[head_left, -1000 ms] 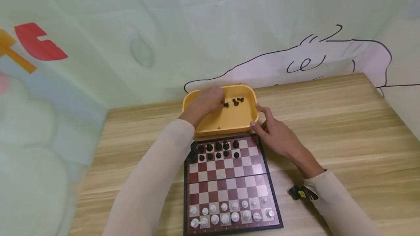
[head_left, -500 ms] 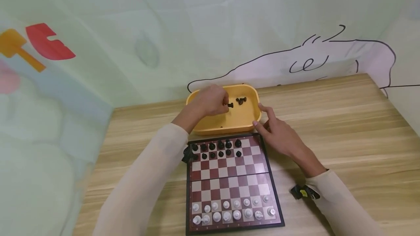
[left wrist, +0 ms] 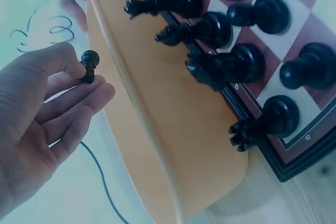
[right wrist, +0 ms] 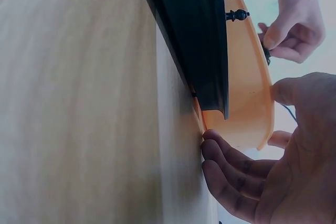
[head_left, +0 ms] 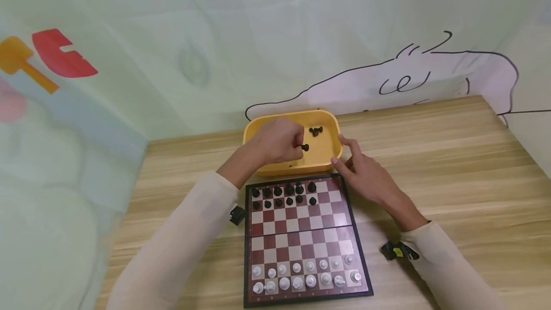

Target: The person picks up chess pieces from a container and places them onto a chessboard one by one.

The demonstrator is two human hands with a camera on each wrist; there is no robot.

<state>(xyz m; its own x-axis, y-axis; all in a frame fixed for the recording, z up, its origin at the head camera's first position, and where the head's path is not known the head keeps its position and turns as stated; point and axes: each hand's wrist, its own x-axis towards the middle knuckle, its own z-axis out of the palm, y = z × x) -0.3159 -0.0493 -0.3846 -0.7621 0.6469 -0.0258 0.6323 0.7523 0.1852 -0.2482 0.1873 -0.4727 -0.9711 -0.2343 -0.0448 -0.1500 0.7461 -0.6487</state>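
My left hand (head_left: 280, 140) is over the yellow tray (head_left: 267, 172), pinching a small black chess piece (left wrist: 90, 66) between thumb and fingers. The piece's round base points away from the fingertips. My right hand (head_left: 366, 176) holds the tray's right end, thumb at the near corner and a bent index finger farther back along the rim. In the right wrist view its other fingers (right wrist: 231, 177) lie loosely bent below the tray. Several more black pieces (head_left: 316, 131) lie together inside the tray. Just in front is a chessboard (head_left: 301, 224) bearing black pieces at its far side.
White pieces (head_left: 297, 275) stand in two rows on the board's near side. The board's far edge lies close to the tray. A patterned cloth (head_left: 275, 51) hangs behind the wooden table (head_left: 439, 157). Dark straps are at both wrists.
My left hand has come slightly toward the board with the black piece pinched in it, uncovering more of the tray. My right hand stays at the tray's end.
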